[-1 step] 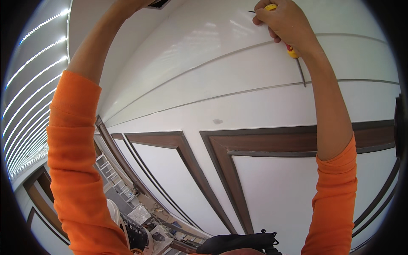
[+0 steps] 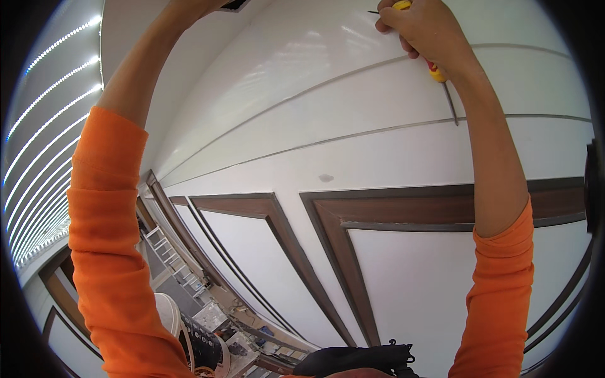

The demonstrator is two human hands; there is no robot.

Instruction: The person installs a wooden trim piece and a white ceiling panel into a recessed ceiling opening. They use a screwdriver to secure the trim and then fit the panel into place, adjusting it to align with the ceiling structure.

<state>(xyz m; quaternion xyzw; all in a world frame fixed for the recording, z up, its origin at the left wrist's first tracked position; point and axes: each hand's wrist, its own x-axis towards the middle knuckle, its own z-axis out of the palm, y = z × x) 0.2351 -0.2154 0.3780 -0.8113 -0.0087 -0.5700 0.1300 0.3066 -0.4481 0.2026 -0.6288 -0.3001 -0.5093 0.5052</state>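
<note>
In front of one white wall (image 2: 391, 151), the right hand (image 2: 428, 31) grips one red-and-yellow screwdriver (image 2: 437, 74), its shaft hanging downward, and one thin dark point (image 2: 373, 12) pokes out leftward. From here I can't tell whether the left hand (image 2: 198, 5), beside one dark patch (image 2: 237, 5), is open or closed.

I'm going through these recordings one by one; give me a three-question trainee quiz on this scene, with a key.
1. What does the right hand hold?
A) paintbrush
B) red-and-yellow-handled screwdriver
C) hammer

2. True or false: the left hand shows in full.

3. In which part of the picture is the white ladder?

Key:
1. B
2. False; the upper edge cuts it off.
3. Lower left.
</note>
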